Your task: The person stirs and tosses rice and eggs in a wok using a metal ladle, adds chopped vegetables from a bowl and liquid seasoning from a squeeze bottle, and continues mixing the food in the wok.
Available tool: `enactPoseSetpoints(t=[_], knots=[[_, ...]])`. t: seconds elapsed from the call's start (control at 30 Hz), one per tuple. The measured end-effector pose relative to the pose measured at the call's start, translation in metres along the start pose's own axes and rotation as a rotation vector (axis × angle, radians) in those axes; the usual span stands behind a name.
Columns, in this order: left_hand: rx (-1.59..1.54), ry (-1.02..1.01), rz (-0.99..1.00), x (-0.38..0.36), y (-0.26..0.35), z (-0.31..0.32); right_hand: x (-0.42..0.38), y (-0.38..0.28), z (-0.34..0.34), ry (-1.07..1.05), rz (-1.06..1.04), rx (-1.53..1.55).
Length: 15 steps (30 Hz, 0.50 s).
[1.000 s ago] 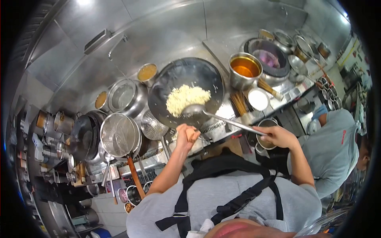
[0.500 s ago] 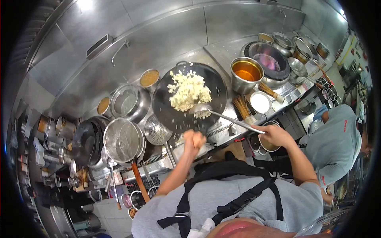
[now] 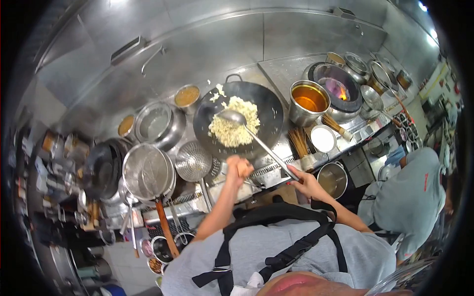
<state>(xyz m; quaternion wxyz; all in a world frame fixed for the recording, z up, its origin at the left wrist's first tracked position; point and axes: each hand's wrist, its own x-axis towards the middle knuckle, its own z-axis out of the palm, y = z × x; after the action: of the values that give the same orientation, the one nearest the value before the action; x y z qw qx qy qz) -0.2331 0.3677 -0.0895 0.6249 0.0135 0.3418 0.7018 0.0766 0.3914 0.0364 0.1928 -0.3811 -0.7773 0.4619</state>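
A black wok [image 3: 269,126] stands in front of me, with its far loop handle showing. Pale fried rice [image 3: 234,133] is heaped in its middle, and a few clumps lie high on the far left wall and at the rim. My left hand [image 3: 239,169] is closed at the wok's near rim, where the grip itself is hidden under the fingers. In my right hand [image 3: 308,186] is the handle of a metal ladle [image 3: 232,116]. The ladle's bowl rests on the left part of the rice.
Left of the wok are a perforated skimmer [image 3: 193,162], a mesh strainer [image 3: 147,170] and a steel pot [image 3: 173,129]. On the right stand a container of orange liquid [image 3: 308,98], bamboo brushes [image 3: 298,143], a white bowl [image 3: 323,138] and a lit burner [image 3: 335,89]. A co-worker [image 3: 405,197] stands at right.
The ladle's bowl has moved left and away from me onto the rice. My right hand has come left and lower. Some rice now lies apart near the far rim.
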Motion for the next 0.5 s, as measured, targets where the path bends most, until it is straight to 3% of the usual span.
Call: enactPoseSetpoints(t=[0.03,0.07,0.1,0.13,0.2,0.27,0.37,0.4,0.47,0.5], knots=[[0.016,0.029,-0.021,0.005,0.018,0.024,0.006,-0.011,-0.005,-0.027,-0.043,0.091],[-0.095,0.008,-0.129,0.045,0.015,0.007,0.012,-0.021,-0.010,-0.059,-0.083,0.183],[-0.048,0.068,-0.010,0.056,0.016,0.015,0.012,-0.072,-0.036,-0.166,0.072,0.332],[-0.033,0.024,-0.012,0.050,0.025,0.024,0.012,-0.113,-0.059,-0.264,0.232,0.482],[0.044,0.016,-0.141,0.065,0.023,0.016,0.014,-0.150,-0.093,-0.251,0.390,0.572],[0.022,0.006,-0.075,0.072,0.011,0.009,0.022,-0.127,-0.112,-0.287,0.373,0.778],[-0.016,-0.001,-0.007,0.076,0.008,0.019,0.063,-0.049,-0.096,-0.411,0.561,0.945],[-0.027,0.009,0.002,0.072,0.006,0.018,0.093,-0.012,-0.070,-0.441,0.597,0.890],[0.001,0.037,-0.122,0.076,0.009,0.013,0.139,0.004,-0.026,-0.431,0.471,0.607],[0.003,0.008,-0.049,0.072,0.003,0.012,0.161,-0.012,-0.012,-0.320,0.363,0.257]])
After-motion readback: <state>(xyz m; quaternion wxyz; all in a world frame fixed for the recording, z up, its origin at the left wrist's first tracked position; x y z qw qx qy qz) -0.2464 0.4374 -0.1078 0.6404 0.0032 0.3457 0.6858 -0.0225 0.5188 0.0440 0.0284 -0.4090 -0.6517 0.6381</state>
